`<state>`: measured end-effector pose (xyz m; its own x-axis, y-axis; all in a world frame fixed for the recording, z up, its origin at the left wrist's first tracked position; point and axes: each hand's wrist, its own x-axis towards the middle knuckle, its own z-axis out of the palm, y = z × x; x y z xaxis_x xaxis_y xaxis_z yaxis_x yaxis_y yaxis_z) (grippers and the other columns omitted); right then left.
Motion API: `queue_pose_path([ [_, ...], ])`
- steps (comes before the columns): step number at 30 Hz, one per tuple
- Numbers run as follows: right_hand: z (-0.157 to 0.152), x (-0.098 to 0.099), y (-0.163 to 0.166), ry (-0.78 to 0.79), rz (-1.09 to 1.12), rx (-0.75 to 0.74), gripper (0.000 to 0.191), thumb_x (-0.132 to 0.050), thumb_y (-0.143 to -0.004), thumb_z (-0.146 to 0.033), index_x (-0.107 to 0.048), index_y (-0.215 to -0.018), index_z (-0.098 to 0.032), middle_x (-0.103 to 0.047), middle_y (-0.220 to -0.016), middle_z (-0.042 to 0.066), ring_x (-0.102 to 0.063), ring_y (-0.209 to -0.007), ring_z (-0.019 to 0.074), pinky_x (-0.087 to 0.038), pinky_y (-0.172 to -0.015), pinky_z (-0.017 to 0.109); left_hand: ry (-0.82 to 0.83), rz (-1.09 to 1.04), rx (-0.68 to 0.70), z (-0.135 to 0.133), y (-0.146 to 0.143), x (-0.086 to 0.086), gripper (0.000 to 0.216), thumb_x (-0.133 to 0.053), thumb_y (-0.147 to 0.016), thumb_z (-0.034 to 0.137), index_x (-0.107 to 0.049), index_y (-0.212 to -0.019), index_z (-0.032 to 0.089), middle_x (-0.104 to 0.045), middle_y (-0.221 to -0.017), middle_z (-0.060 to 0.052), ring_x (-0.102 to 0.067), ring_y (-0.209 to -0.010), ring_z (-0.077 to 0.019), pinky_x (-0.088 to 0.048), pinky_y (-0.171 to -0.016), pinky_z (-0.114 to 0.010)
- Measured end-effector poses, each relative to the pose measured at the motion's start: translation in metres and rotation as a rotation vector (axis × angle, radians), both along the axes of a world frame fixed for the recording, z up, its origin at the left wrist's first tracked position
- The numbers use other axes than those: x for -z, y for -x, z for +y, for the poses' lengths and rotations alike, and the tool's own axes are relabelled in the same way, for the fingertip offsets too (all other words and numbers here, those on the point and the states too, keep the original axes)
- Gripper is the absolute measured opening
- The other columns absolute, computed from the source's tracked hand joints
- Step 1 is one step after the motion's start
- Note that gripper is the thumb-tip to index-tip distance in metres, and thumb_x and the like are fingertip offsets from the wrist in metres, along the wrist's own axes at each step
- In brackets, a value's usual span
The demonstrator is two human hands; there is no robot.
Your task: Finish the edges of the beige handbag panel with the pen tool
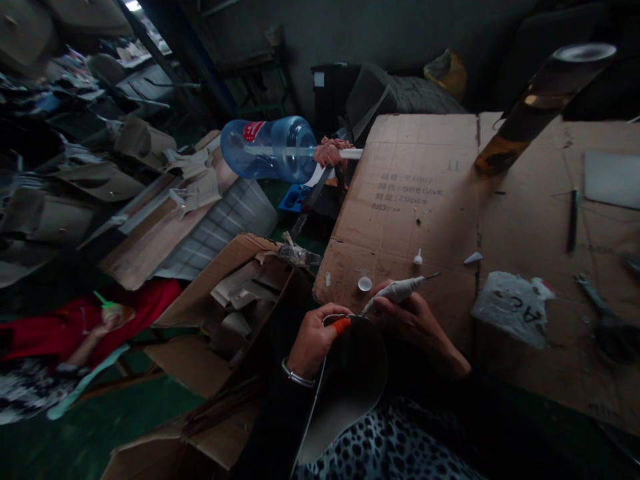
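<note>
Nearest to me, resting on my lap over the leopard-print cloth, is the dark curved sheet piece (350,380), broad and rounded, its long axis running from my lap up toward the tabletop edge. I judge it light and thin, flexible more than stiff, best held along its rim. My left hand (313,340) is closed on that upper rim, thumb capped in an orange finger cot (341,325), pinching the edge. My right hand (407,317) is wrapped around a white pen-shaped applicator (397,291), fingers curled shut on its barrel. I take the tool to be light, rigid, fairly smooth, and best gripped mid-barrel as it is. Its long axis lies low and slanted, one end down at the rim by my left thumb, the thin dark tip pointing up and right over the cardboard-covered tabletop (425,200). Just beyond sit a small white cap (365,284) and a white nozzle (418,257). Farther left, a blue water bottle (273,148) lies on its side.
</note>
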<state>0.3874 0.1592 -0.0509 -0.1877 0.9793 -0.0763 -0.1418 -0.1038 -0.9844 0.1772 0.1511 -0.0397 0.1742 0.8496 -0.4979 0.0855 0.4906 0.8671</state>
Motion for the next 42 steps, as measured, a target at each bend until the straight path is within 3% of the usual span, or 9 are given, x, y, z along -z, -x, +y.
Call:
queue_pose_path([
  [9, 0.009, 0.007, 0.001, -0.012, 0.025, -0.056, 0.031, -0.071, -0.085, -0.052, -0.068, -0.087, -0.021, -0.063, -0.078, 0.0, -0.059, -0.072, 0.0147, -0.05, -0.068, 0.029, -0.065, 0.089, 0.031, 0.0, -0.003, 0.0, 0.012, -0.074, -0.072, 0.026, -0.073, -0.077, 0.015, -0.067, -0.074, -0.002, -0.057, -0.069, -0.0148, -0.042, -0.065, -0.025],
  [18, 0.009, -0.005, 0.002, -0.09, 0.031, 0.007, 0.023, -0.068, -0.089, -0.046, -0.068, -0.09, -0.022, -0.064, -0.081, 0.0, -0.059, -0.073, 0.0151, -0.05, -0.068, 0.029, -0.122, 0.081, -0.026, -0.002, -0.004, 0.001, 0.007, -0.074, -0.067, 0.021, -0.072, -0.07, 0.016, -0.065, -0.072, -0.001, -0.057, -0.069, -0.0146, -0.041, -0.068, -0.025],
  [23, 0.001, 0.003, 0.003, -0.158, 0.079, 0.133, 0.032, -0.06, -0.095, -0.047, -0.06, -0.122, -0.028, -0.076, -0.092, 0.003, -0.066, -0.078, 0.0183, -0.051, -0.067, 0.032, -0.076, 0.056, -0.069, -0.004, 0.003, 0.002, 0.011, -0.075, -0.066, 0.025, -0.071, -0.072, 0.017, -0.063, -0.066, 0.001, -0.054, -0.063, -0.014, -0.039, -0.061, -0.025],
  [26, -0.004, 0.004, 0.007, -0.196, 0.08, 0.166, 0.033, -0.057, -0.097, -0.044, -0.057, -0.126, -0.028, -0.078, -0.093, 0.005, -0.068, -0.078, 0.019, -0.049, -0.065, 0.033, -0.06, 0.033, -0.118, -0.008, 0.015, 0.0, 0.011, -0.075, -0.066, 0.025, -0.071, -0.071, 0.016, -0.062, -0.062, 0.001, -0.052, -0.059, -0.0126, -0.037, -0.058, -0.024],
  [30, -0.01, -0.006, 0.017, -0.226, 0.093, 0.184, 0.027, -0.058, -0.097, -0.04, -0.059, -0.121, -0.027, -0.078, -0.096, 0.005, -0.068, -0.078, 0.0193, -0.049, -0.065, 0.033, -0.088, -0.011, -0.318, -0.014, 0.053, -0.008, 0.015, -0.079, -0.064, 0.025, -0.071, -0.072, 0.016, -0.062, -0.061, 0.003, -0.052, -0.058, -0.0105, -0.037, -0.057, -0.022],
  [36, -0.019, -0.021, 0.04, -0.22, -0.054, 0.228, 0.026, -0.056, -0.098, -0.041, -0.057, -0.121, -0.029, -0.079, -0.092, 0.004, -0.069, -0.077, 0.0208, -0.054, -0.068, 0.036, -0.115, -0.074, -0.845, -0.038, 0.134, -0.021, 0.042, -0.091, -0.045, 0.027, -0.069, -0.08, 0.017, -0.069, -0.065, 0.003, -0.058, -0.059, -0.0125, -0.044, -0.06, -0.024],
  [42, -0.022, -0.024, 0.064, -0.264, -0.146, 0.158, 0.026, -0.07, -0.088, -0.041, -0.065, -0.111, -0.029, -0.079, -0.089, 0.004, -0.075, -0.077, 0.0235, -0.064, -0.072, 0.038, -0.21, 0.007, -1.182, -0.066, 0.182, -0.004, 0.05, -0.091, -0.036, 0.028, -0.069, -0.08, 0.017, -0.07, -0.067, 0.004, -0.059, -0.062, -0.0126, -0.046, -0.065, -0.026],
])
